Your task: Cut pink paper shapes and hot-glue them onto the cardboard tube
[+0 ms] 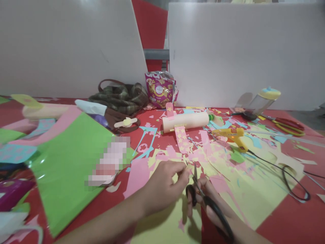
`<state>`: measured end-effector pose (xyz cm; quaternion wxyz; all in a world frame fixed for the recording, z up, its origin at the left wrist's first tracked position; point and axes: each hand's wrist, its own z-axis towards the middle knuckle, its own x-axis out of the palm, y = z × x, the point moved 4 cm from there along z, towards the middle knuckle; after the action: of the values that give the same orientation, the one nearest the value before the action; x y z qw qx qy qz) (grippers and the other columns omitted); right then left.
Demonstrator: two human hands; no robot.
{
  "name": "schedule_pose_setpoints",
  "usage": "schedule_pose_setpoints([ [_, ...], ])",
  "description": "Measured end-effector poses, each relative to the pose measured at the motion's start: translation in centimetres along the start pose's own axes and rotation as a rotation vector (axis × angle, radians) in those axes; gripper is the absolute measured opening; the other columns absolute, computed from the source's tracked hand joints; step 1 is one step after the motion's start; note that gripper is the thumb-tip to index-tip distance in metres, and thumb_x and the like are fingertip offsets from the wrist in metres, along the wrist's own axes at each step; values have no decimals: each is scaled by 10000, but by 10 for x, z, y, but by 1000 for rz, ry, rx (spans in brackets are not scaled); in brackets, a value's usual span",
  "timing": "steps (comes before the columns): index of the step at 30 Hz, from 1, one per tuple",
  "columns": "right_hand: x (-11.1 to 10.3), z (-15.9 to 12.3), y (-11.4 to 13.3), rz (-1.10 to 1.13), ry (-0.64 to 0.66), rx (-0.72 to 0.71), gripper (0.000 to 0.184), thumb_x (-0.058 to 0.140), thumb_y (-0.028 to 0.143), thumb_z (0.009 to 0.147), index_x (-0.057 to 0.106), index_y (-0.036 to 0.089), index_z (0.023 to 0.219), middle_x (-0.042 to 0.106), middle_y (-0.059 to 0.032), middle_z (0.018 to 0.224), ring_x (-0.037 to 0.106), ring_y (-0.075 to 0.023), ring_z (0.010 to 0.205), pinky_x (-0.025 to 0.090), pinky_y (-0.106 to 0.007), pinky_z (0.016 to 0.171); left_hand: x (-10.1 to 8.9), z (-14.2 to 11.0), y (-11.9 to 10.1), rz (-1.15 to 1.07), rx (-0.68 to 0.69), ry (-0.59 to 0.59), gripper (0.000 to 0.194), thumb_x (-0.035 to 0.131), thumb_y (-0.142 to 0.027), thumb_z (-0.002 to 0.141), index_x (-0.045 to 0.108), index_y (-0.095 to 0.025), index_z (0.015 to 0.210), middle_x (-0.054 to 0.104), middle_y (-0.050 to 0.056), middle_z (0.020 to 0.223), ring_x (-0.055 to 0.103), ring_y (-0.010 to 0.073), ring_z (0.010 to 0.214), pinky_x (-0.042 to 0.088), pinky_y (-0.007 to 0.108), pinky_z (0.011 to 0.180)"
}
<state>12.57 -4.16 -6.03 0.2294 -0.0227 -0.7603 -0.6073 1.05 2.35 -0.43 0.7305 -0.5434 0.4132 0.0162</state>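
Observation:
My right hand grips a pair of black-handled scissors, their blades pointing away from me. Just left of the blades is my left hand, thumb and fingers pinched on a small piece of pale paper that the fingertips partly cover. Under both hands lies a yellow paper sheet, with a small pink star on it. Beyond the hands, a cream paper tube lies on its side, and a pink strip with yellow stars hangs from it.
A yellow glue gun with a black cord lies right of the tube. Farther right are red-handled scissors and a clear container. At left are a green sheet and a blurred-out phone-like object. Behind stands a purple snack bag.

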Motion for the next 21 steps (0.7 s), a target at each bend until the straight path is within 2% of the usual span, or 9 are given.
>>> schedule_pose_setpoints([
  [6,-2,-1,-2,-34,0,61,381,596,532,616,441,265,840,517,-35,825,545,-223,831,401,-376,771,1,0,2,-10,-4,-9,317,335,-247,826,298,-155,526,323,-53,480,320,57,468,259,184,483],
  [16,3,7,-7,7,75,-41,420,538,573,643,335,240,801,443,5,721,479,-128,580,381,-270,548,8,-3,7,-74,-34,-24,309,313,-276,848,368,-157,568,393,-43,519,374,65,507,288,184,515],
  [21,2,8,-10,-6,127,-45,400,500,571,679,311,237,792,441,18,662,449,-111,543,355,-248,521,6,-1,5,-50,-44,-26,316,316,-285,845,401,-156,570,416,-37,518,380,72,505,292,191,517],
])
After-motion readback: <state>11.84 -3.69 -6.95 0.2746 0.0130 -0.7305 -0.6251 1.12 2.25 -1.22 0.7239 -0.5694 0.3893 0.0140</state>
